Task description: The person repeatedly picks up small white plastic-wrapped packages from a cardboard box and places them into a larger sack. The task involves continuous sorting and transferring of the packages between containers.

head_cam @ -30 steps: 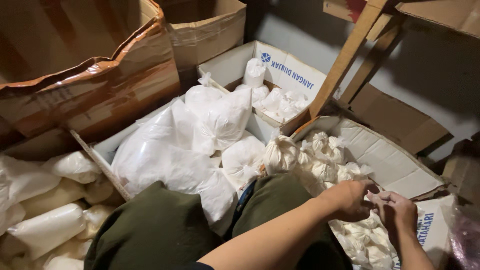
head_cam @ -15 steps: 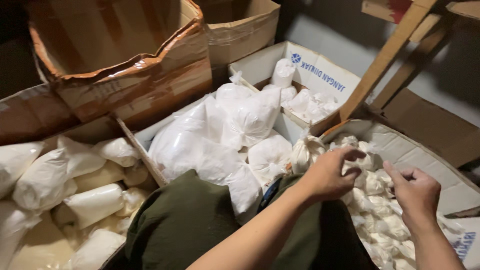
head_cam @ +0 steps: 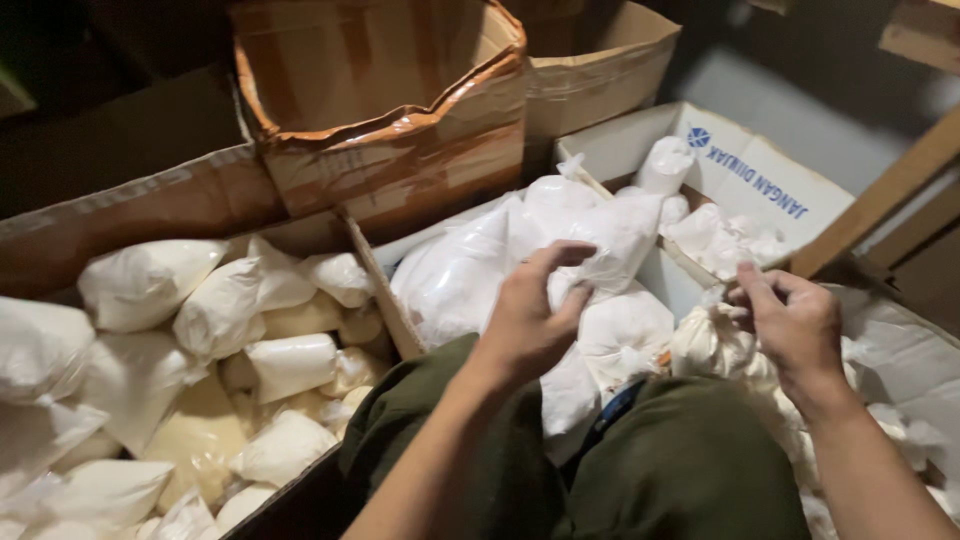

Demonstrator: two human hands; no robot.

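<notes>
Two hands work over my lap. My left hand (head_cam: 530,320) pinches a big white bag (head_cam: 610,235) at twelve o'clock. My right hand (head_cam: 795,325) grips a small knotted bag (head_cam: 705,340) at three o'clock.

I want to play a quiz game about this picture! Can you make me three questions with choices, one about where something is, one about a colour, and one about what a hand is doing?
1. Where is the box of cream-coloured bags?
A. left of the knees
B. right of the knees
C. on a shelf

2. What colour are the trousers?
A. red
B. dark green
C. white

3. What is the right hand doing?
A. lying flat and open
B. pinching a small white bag
C. holding a cup

Answers: 1 A, it fills the lower left. 2 B, both knees look olive green. 3 B, its fingertips close on the bag's top.
</notes>
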